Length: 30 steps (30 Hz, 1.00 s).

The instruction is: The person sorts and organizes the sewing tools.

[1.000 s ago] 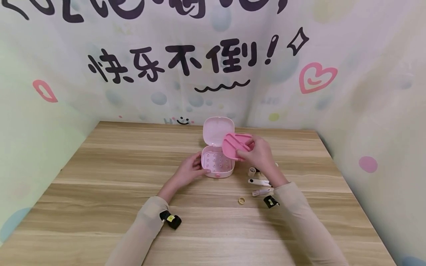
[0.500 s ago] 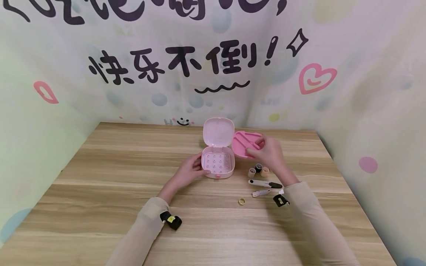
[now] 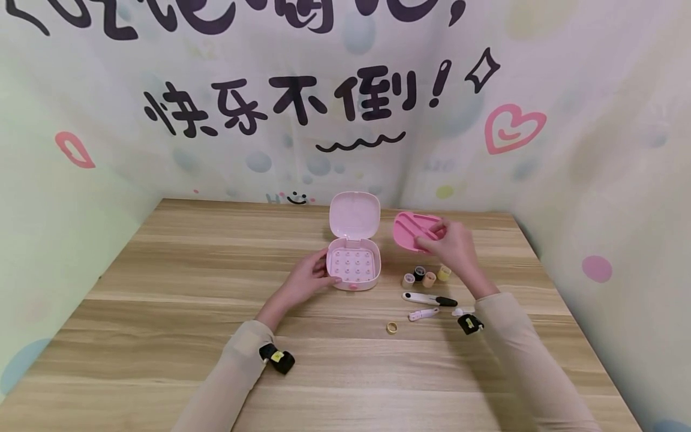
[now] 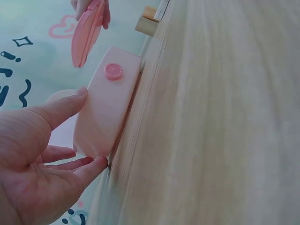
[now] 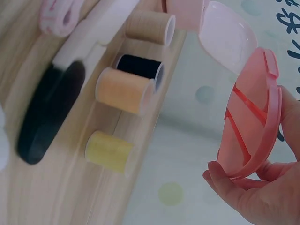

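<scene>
A light pink sewing box [image 3: 353, 287] stands on the table with its lid [image 3: 354, 215] up. Small round pegs show in rows on its floor. My left hand [image 3: 306, 277] holds the box's left side, thumb at the front rim; in the left wrist view the fingertips touch its lower corner, below a round pink button [image 4: 113, 71]. To the right of the box, my right hand [image 3: 454, 246] grips a darker pink divided tray insert [image 3: 412, 230] by its right edge, raised over the table. The right wrist view shows this tray [image 5: 251, 112] between thumb and fingers.
Several thread spools, among them a yellow one [image 3: 444, 273] and a black one [image 3: 419, 272], stand right of the box. Nearer lie white-and-black thread snips [image 3: 430, 299], a small pale pink tool [image 3: 423, 314], a gold ring [image 3: 391, 327] and white pieces beside the right wrist.
My right hand has carried the tray insert rightward, from over the box's right edge to past the lid. More spools now show. The left hand stays on the box.
</scene>
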Available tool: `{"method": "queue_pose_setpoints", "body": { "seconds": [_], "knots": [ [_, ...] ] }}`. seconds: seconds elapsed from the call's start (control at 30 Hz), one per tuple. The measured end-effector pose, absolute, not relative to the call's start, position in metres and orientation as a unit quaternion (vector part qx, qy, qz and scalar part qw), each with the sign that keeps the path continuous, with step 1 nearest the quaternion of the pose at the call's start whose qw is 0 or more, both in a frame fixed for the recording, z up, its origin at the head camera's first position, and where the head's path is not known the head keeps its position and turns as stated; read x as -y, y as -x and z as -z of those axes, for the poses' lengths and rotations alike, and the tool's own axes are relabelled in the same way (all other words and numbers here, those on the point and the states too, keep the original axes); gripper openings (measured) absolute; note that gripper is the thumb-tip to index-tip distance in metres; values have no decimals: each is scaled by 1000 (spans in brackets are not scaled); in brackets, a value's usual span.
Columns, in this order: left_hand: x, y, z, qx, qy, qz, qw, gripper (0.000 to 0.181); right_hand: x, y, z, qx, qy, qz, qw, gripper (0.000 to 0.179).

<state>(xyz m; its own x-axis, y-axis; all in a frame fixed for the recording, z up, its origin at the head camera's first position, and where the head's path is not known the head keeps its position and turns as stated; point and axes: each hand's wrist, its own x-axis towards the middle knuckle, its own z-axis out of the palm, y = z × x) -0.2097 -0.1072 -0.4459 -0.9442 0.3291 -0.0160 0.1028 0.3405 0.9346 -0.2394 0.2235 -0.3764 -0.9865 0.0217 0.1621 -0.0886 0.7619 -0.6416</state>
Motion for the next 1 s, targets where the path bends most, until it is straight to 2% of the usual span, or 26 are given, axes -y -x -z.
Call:
{"method": "queue_pose_setpoints", "body": {
  "seconds": [0.6, 1.0],
  "knots": [
    [107, 210, 446, -812, -137, -559, 100, 79, -251, 253, 386, 946, -16, -316, 66, 44],
    [106, 209, 447, -805, -144, -568, 96, 79, -261, 266, 399, 955, -37, -290, 46, 39]
  ]
}}
